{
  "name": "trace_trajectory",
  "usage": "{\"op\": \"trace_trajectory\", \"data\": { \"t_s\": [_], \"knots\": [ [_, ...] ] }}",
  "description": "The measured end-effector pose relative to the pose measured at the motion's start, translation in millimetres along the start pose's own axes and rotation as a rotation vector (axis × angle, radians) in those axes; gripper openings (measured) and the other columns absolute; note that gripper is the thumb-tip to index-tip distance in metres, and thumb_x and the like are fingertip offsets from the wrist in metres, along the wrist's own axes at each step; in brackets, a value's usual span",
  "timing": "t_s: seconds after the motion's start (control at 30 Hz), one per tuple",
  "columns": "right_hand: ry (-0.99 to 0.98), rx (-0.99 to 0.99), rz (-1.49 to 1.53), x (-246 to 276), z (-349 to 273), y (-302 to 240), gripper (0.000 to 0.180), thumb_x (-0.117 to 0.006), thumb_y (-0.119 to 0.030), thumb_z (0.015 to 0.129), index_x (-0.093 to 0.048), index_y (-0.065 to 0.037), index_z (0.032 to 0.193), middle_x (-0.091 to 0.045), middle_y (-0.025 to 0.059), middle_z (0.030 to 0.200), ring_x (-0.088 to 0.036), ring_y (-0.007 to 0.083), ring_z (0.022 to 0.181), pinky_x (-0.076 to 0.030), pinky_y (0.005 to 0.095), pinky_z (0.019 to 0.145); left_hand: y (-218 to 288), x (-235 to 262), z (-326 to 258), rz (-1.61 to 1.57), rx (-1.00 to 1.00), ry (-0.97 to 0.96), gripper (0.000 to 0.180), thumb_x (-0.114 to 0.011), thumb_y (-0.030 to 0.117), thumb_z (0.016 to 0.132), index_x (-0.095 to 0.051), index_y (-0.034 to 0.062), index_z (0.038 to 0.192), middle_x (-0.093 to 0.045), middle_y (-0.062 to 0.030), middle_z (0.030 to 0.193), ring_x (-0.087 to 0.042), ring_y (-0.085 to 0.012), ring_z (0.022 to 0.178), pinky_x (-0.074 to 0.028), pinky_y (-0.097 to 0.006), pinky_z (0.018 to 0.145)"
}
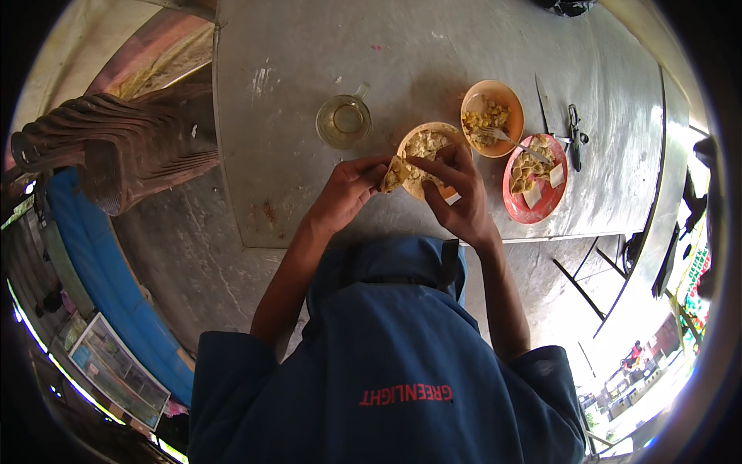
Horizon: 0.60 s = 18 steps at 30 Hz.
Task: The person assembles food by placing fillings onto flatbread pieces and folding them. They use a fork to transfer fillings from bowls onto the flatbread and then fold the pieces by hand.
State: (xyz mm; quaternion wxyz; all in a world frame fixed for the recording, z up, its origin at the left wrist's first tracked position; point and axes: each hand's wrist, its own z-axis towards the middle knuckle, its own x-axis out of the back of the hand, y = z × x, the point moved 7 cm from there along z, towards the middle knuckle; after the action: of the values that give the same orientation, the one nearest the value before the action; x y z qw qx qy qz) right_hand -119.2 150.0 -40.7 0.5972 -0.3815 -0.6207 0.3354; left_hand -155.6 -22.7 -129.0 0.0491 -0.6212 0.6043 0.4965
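My left hand (345, 193) is closed, pinching a yellowish folded dumpling (395, 175) between thumb and fingers. My right hand (466, 203) reaches in from the other side. Its index fingertip meets the dumpling's edge, while the thumb is held apart over the bowl. Below the hands stands an orange bowl (401, 148) of pale, crumbly filling, partly hidden by my right fingers. To the right, a red oval plate (550, 206) carries several folded dumplings (528, 168) and white square pieces (532, 195). A fork (502, 136) rests between this plate and a second bowl.
The second orange bowl (478, 94) holds yellow chunks. A glass mug (343, 124) stands at left on the metal table (286, 69). A knife (542, 104) and black-handled scissors (574, 131) lie at right. Stacked brown plastic chairs (147, 139) are beyond the table's left edge.
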Motion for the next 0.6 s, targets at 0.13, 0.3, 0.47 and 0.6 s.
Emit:
{"op": "trace_trajectory", "data": {
  "t_s": [0.13, 0.3, 0.47, 0.6],
  "knots": [
    [-0.032, 0.187, -0.196, 8, 0, -27, 0.049, -0.068, -0.001, 0.075, -0.073, -0.019, 0.120, -0.054, 0.0117, 0.101, -0.059, 0.0277, 0.092, -0.052, 0.0378, 0.079, 5, -12, -2, -0.009, 0.045, -0.086, 0.032, -0.054, 0.004, 0.100, -0.058, -0.0093, 0.129, -0.067, -0.0115, 0.114, -0.064, -0.0145, 0.102, -0.052, -0.028, 0.090],
    [0.010, 0.305, -0.401, 11, -6, -34, 0.051, -0.071, -0.004, 0.074, -0.071, -0.022, 0.121, -0.055, 0.0104, 0.102, -0.060, 0.0295, 0.096, -0.053, 0.0416, 0.077, 2, -20, -4, 0.044, 0.087, -0.125, 0.033, -0.056, 0.004, 0.099, -0.058, -0.0097, 0.129, -0.067, -0.0126, 0.116, -0.064, -0.0167, 0.106, -0.052, -0.030, 0.094],
    [0.042, 0.357, -0.423, 14, -15, -36, 0.040, -0.077, -0.010, 0.074, -0.075, -0.021, 0.112, -0.056, 0.0081, 0.100, -0.061, 0.0273, 0.093, -0.054, 0.0396, 0.073, -3, -22, -6, 0.043, 0.073, -0.159, 0.033, -0.057, 0.007, 0.100, -0.058, -0.0095, 0.129, -0.067, -0.0131, 0.117, -0.064, -0.0180, 0.109, -0.052, -0.032, 0.097],
    [0.091, 0.370, -0.285, 23, -23, -43, 0.027, -0.082, -0.013, 0.072, -0.078, -0.019, 0.098, -0.057, 0.0070, 0.096, -0.062, 0.0255, 0.088, -0.054, 0.0383, 0.069, -9, -21, -13, 0.082, 0.126, -0.143, 0.033, -0.057, 0.010, 0.101, -0.059, -0.0087, 0.128, -0.067, -0.0124, 0.118, -0.064, -0.0179, 0.109, -0.052, -0.032, 0.098]
  ]
}}
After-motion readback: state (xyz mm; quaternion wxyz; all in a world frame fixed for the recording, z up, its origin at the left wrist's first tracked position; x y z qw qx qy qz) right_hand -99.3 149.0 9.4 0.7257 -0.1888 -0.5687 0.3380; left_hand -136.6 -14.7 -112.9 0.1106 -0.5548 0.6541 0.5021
